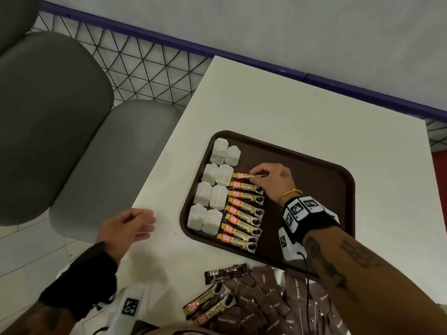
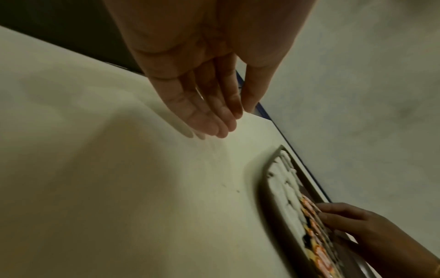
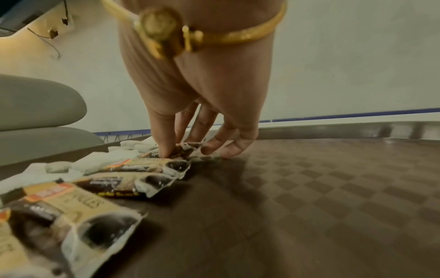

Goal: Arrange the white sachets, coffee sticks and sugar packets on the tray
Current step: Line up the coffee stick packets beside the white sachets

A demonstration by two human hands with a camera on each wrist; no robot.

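Note:
A brown tray (image 1: 314, 189) lies on the white table (image 1: 290, 112). Along its left side several white sachets (image 1: 215, 184) sit in two columns, with a column of coffee sticks (image 1: 242, 213) beside them. My right hand (image 1: 257, 176) pinches the topmost coffee stick (image 1: 242, 175) at the far end of that column; in the right wrist view thumb and fingers (image 3: 166, 148) close on this stick (image 3: 190, 146). My left hand (image 1: 130, 226) hovers open and holding nothing over the bare table left of the tray, fingers (image 2: 214, 122) straight.
Near the table's front edge lie three loose coffee sticks (image 1: 208, 303) and a heap of brown sugar packets (image 1: 278, 305). The tray's right half is bare. Grey seat cushions (image 1: 48, 117) stand left of the table, a wall and wire grid behind.

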